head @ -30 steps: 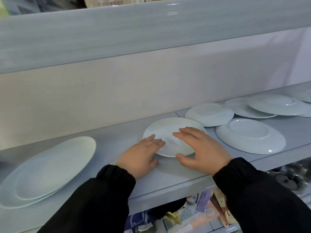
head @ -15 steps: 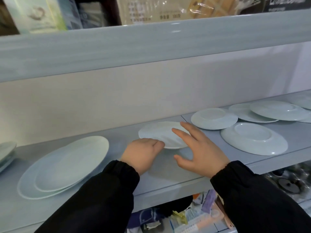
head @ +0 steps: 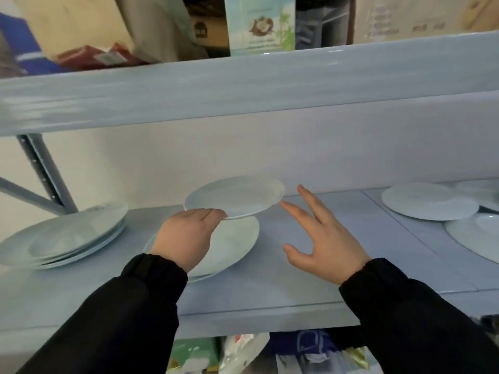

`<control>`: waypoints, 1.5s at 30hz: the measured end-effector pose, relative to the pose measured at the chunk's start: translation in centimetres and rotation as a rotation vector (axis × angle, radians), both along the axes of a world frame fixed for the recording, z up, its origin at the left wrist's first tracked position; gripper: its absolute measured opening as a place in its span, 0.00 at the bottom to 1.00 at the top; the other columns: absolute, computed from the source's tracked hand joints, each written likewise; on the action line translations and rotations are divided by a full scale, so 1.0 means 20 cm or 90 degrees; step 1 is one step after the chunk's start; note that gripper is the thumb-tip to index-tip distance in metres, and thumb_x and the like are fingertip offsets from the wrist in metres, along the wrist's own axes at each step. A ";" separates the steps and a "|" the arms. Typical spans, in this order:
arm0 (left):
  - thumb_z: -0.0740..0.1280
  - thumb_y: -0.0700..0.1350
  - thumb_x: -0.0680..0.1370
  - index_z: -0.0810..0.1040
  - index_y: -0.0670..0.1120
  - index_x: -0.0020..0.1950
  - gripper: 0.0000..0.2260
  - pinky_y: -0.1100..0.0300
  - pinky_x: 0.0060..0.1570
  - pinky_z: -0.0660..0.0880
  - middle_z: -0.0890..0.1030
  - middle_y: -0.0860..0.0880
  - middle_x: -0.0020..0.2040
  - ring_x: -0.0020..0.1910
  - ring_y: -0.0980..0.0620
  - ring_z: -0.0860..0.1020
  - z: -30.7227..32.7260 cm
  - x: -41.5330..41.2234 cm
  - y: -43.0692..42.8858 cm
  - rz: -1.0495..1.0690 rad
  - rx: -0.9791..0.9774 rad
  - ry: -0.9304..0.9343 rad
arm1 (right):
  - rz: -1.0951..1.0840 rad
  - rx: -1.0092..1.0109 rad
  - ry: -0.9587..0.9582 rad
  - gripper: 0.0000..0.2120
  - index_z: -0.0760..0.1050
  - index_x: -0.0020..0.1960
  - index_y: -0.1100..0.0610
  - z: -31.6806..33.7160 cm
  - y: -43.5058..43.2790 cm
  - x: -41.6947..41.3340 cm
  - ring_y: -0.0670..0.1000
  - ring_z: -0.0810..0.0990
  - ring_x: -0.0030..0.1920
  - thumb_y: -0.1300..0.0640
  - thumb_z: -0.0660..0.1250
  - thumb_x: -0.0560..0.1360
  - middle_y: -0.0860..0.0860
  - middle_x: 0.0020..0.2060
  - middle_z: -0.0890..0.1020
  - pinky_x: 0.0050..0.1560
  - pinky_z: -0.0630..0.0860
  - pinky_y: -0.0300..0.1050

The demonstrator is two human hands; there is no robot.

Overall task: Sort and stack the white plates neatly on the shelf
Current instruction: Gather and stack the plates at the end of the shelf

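One small plate [head: 235, 197] is up off the shelf [head: 310, 265], pinched at its 7 o'clock rim by your left hand [head: 186, 236], above the pair of plates [head: 232, 247]. Your right hand [head: 321, 238] hovers at 3 o'clock, fingers [head: 294, 213] spread, holding nothing. You are mid-carry; next, pick the pile of matching size and lower it level.

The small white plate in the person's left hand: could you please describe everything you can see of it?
The small white plate is round, plain and glossy, apparently ceramic, with a shallow well and a broad rim. It is lifted clear of the shelf, tilted slightly, above a stack of larger white plates. The left hand pinches its near-left edge. The right hand is open beside it, one fingertip near its right edge; whether that fingertip touches is unclear. No chips or marks show.
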State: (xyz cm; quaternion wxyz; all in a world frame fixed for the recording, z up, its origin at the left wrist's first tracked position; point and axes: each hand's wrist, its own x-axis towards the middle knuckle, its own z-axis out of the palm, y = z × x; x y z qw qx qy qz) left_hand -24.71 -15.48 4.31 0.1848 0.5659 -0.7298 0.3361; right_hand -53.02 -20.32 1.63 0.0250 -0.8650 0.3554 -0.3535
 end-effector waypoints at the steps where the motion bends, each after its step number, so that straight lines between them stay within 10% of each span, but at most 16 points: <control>1: 0.60 0.31 0.63 0.82 0.46 0.51 0.22 0.61 0.28 0.68 0.84 0.48 0.41 0.33 0.44 0.81 -0.02 0.07 0.03 0.021 0.004 0.007 | 0.012 0.012 0.003 0.37 0.53 0.77 0.37 -0.01 0.01 0.06 0.41 0.47 0.78 0.37 0.61 0.70 0.41 0.79 0.43 0.70 0.54 0.35; 6: 0.72 0.26 0.57 0.82 0.46 0.51 0.26 0.60 0.26 0.72 0.84 0.48 0.41 0.32 0.44 0.80 -0.14 0.35 0.15 0.082 0.036 0.036 | 0.042 0.029 -0.002 0.38 0.54 0.77 0.38 -0.07 0.01 0.30 0.42 0.52 0.77 0.35 0.60 0.69 0.40 0.79 0.44 0.68 0.60 0.37; 14: 0.64 0.32 0.65 0.82 0.47 0.53 0.20 0.57 0.33 0.77 0.84 0.49 0.46 0.39 0.45 0.82 -0.29 0.59 0.28 0.061 0.072 0.046 | 0.032 0.060 0.022 0.38 0.55 0.77 0.40 -0.18 -0.04 0.44 0.43 0.54 0.77 0.32 0.58 0.70 0.40 0.79 0.46 0.68 0.60 0.37; 24: 0.62 0.46 0.71 0.81 0.48 0.55 0.15 0.46 0.68 0.66 0.82 0.51 0.56 0.59 0.49 0.77 -0.34 0.59 0.32 -0.035 0.075 0.166 | 0.027 0.049 0.041 0.37 0.61 0.76 0.44 -0.22 -0.07 0.45 0.45 0.57 0.76 0.33 0.60 0.70 0.45 0.78 0.55 0.72 0.59 0.41; 45: 0.63 0.54 0.75 0.79 0.46 0.60 0.18 0.55 0.66 0.66 0.80 0.50 0.56 0.58 0.48 0.76 -0.36 0.62 0.36 -0.028 0.068 0.289 | -0.031 0.148 0.037 0.38 0.62 0.76 0.42 -0.23 -0.06 0.42 0.42 0.55 0.76 0.30 0.57 0.69 0.44 0.78 0.57 0.72 0.54 0.38</control>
